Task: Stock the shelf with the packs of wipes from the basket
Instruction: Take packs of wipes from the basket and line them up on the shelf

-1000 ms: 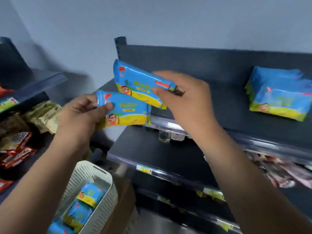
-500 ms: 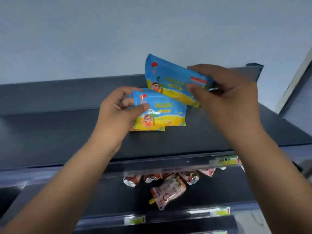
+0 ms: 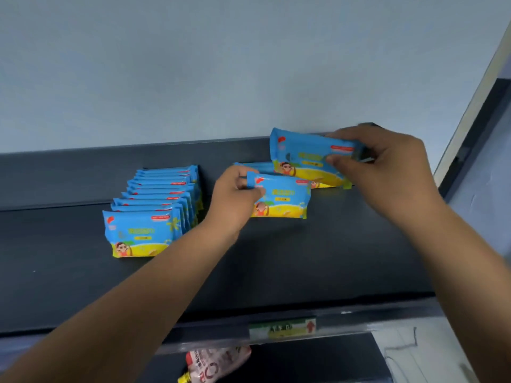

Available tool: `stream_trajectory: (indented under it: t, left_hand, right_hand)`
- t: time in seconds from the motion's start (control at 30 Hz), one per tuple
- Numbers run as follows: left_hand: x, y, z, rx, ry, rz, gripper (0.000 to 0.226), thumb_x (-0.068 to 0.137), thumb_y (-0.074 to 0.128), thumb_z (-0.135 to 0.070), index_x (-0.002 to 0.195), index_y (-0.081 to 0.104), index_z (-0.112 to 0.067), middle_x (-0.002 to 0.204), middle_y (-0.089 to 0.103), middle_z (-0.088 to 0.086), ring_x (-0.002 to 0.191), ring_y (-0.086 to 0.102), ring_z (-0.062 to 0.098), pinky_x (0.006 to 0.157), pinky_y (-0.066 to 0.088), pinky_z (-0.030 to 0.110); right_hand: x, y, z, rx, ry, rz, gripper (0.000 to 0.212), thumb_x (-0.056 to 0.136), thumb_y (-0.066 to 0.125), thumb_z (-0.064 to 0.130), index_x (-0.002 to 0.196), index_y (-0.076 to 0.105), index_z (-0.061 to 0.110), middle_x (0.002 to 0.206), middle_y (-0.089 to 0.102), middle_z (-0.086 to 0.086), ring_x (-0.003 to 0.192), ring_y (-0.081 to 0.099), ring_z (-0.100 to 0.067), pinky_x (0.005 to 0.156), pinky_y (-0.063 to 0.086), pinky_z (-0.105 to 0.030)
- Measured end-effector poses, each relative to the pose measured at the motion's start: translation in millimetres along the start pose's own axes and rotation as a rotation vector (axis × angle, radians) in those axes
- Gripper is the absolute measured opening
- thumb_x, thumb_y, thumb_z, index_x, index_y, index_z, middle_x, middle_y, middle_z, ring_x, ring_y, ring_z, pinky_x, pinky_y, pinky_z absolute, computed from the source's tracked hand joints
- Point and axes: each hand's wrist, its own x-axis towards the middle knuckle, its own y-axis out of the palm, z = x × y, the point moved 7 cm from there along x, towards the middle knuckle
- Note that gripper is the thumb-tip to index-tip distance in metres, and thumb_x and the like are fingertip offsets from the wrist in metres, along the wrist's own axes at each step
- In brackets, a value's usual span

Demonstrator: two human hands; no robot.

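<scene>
My left hand (image 3: 235, 200) pinches the left end of a blue and yellow pack of wipes (image 3: 282, 199) that stands upright on the dark top shelf (image 3: 304, 258). My right hand (image 3: 387, 172) grips the right end of a second pack (image 3: 304, 161), held just above and behind the first. More packs (image 3: 254, 167) stand behind these two, mostly hidden. A row of several upright packs (image 3: 154, 211) fills the shelf to the left. The basket is out of view.
The shelf's front rail carries a green price label (image 3: 282, 327). A red and white spouted pouch (image 3: 215, 363) hangs on the level below. The pale wall rises behind the shelf, whose right end (image 3: 370, 125) lies by my right hand.
The view has swung from the basket side to the top shelf. Both hands carried their packs over the shelf; the left one's pack now stands on it, the right one's hangs behind it.
</scene>
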Motion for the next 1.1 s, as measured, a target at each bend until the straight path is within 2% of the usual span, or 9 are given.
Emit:
stream_trajectory:
  t: [0.17,0.3,0.37,0.53,0.63,0.73,0.83,0.97,1.1]
  left_hand:
    - [26,-14,27,0.112,0.002,-0.156,0.025,0.090,0.070,0.002,0.103,0.061,-0.017,0.101,0.075,0.005,0.087,0.075,0.020,0.071,0.064,0.036]
    - [35,-23,35,0.270,0.088,-0.252,0.027,0.090,0.071,-0.003,0.101,0.063,-0.027,0.094,0.070,-0.005,0.082,0.068,0.008,0.064,0.056,0.023]
    - [42,-25,36,0.327,0.114,-0.277,0.027,0.090,0.072,-0.007,0.104,0.063,-0.028,0.102,0.068,-0.001,0.090,0.067,0.010,0.070,0.055,0.024]
    - [50,-26,41,0.280,0.066,-0.308,0.016,0.094,0.070,-0.012,0.104,0.062,-0.020,0.106,0.068,-0.004,0.097,0.066,0.010,0.076,0.055,0.024]
    - [53,-28,49,0.205,0.019,-0.331,0.015,0.104,0.054,-0.019,0.102,0.068,-0.014,0.097,0.072,0.000,0.089,0.067,0.014,0.076,0.056,0.032]
    - [54,-29,55,0.153,-0.002,-0.338,0.034,0.107,0.043,-0.024,0.087,0.063,-0.006,0.078,0.062,0.005,0.071,0.053,0.016,0.068,0.045,0.036]
    - [52,-27,56,0.070,-0.031,-0.351,0.040,0.107,0.042,-0.029,0.070,0.050,-0.014,0.070,0.051,0.001,0.070,0.048,0.017,0.069,0.041,0.037]
    - [50,-19,55,0.082,-0.089,-0.249,0.020,0.104,0.050,-0.026,0.099,0.068,-0.018,0.097,0.073,-0.003,0.089,0.071,0.013,0.082,0.061,0.039]
    - [48,-19,53,0.096,-0.064,-0.206,0.019,0.097,0.061,-0.012,0.114,0.067,-0.021,0.110,0.073,-0.004,0.098,0.073,0.013,0.085,0.063,0.039]
  right_hand:
    - [15,24,-27,-0.027,0.058,0.149,0.023,0.085,0.077,0.019,0.102,0.077,0.033,0.094,0.074,0.010,0.084,0.067,-0.022,0.077,0.057,-0.042]
    - [24,44,-46,0.031,0.143,0.212,0.024,0.084,0.079,0.016,0.101,0.078,0.032,0.094,0.075,0.011,0.084,0.071,-0.014,0.081,0.060,-0.036]
    - [26,56,-53,0.044,0.179,0.254,0.024,0.084,0.079,0.014,0.101,0.078,0.032,0.092,0.076,0.012,0.084,0.072,-0.010,0.080,0.059,-0.034]
    - [28,93,-70,-0.030,0.220,0.391,0.027,0.083,0.081,0.015,0.105,0.079,0.030,0.097,0.074,0.020,0.084,0.068,0.003,0.075,0.053,-0.021]
    - [27,113,-80,-0.067,0.245,0.393,0.031,0.082,0.082,0.016,0.110,0.078,0.030,0.096,0.069,0.026,0.082,0.064,0.012,0.073,0.051,-0.011]
    - [27,123,-80,-0.155,0.245,0.322,0.034,0.082,0.082,0.019,0.114,0.076,0.028,0.103,0.070,0.013,0.083,0.066,-0.004,0.073,0.049,-0.014]
    - [27,128,-70,-0.278,0.171,0.245,0.048,0.075,0.085,0.016,0.118,0.065,0.023,0.111,0.059,0.003,0.091,0.058,-0.014,0.078,0.041,-0.022]
    - [23,136,-60,-0.367,0.132,0.235,0.056,0.075,0.085,0.016,0.123,0.054,0.018,0.120,0.046,0.000,0.090,0.056,-0.019,0.079,0.046,-0.029]
    - [18,139,-58,-0.491,0.097,0.248,0.049,0.082,0.080,0.024,0.123,0.053,0.018,0.122,0.045,-0.003,0.093,0.058,-0.024,0.079,0.050,-0.034]
